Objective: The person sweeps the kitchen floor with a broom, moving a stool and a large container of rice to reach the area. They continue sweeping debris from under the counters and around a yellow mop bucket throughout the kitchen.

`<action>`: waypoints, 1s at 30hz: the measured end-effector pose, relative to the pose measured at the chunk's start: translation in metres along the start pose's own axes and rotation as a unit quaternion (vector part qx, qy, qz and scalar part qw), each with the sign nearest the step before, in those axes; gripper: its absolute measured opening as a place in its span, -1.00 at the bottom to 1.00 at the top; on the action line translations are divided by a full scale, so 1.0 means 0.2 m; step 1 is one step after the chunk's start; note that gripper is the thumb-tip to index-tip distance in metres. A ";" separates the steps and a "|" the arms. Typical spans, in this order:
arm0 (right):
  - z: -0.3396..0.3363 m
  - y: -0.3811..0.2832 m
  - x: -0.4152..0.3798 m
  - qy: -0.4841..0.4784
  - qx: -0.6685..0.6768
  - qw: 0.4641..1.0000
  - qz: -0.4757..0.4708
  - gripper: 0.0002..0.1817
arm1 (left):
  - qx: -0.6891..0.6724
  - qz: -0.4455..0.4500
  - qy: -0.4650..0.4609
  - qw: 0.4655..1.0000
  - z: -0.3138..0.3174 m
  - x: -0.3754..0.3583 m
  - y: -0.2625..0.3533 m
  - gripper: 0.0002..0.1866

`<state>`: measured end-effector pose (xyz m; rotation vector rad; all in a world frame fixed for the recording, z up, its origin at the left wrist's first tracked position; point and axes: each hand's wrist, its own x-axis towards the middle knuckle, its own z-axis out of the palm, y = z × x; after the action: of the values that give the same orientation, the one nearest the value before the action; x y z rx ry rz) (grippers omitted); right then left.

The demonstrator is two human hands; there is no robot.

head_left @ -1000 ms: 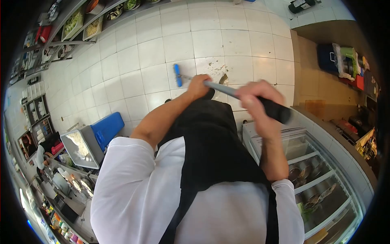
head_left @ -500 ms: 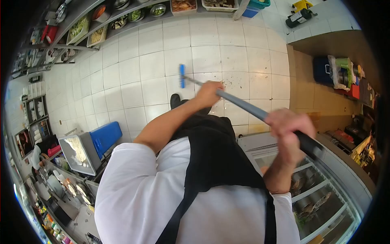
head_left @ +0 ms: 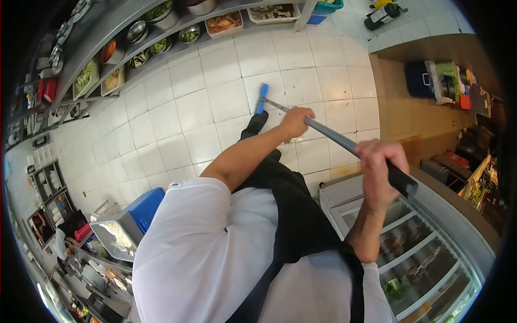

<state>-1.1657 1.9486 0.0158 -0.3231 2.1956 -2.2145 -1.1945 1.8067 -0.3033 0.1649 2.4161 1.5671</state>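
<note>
A long-handled broom [head_left: 336,138] slants across the view from lower right to upper left. Its narrow blue head [head_left: 262,98] rests on the white tiled floor, close to my dark shoe; bristles cannot be made out. My left hand [head_left: 296,123] is closed around the lower part of the grey pole. Higher up, near the black end grip, my right hand [head_left: 381,169] wraps round the handle. Small dark specks lie on the tiles around the lower pole.
Steel shelving [head_left: 177,32] with food containers runs along the top left. A glass-topped chiller [head_left: 409,253] stands at lower right. On the left are a blue bin [head_left: 148,209] and a grey tub [head_left: 113,237]. A gas cylinder [head_left: 383,16] lies at upper right.
My body and view have turned. The broom head and my left hand now appear farther right in view, with one foot stretched forward near the head. Both hands keep hold of the handle.
</note>
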 end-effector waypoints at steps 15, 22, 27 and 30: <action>0.22 0.30 0.44 0.230 -0.104 0.967 0.034 -0.87 | 0.095 0.073 -0.104 0.987 -0.47 0.76 -0.25 -0.80; 0.03 0.07 0.38 0.242 -0.077 0.965 -0.067 -0.86 | 0.048 0.149 -0.196 0.968 -0.08 0.83 0.16 -0.73; -0.02 -0.09 0.28 0.209 0.025 0.971 -0.114 -0.89 | 0.099 0.157 -0.179 0.966 -0.30 0.62 0.30 -0.73; 0.09 0.04 0.28 0.229 0.032 0.970 -0.068 -0.91 | 0.074 0.125 -0.116 0.983 -0.54 0.49 0.02 -0.78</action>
<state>-1.2182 1.9218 0.0151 0.0524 2.3576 -2.6525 -1.3193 1.7354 -0.2725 0.6656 2.3963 1.3714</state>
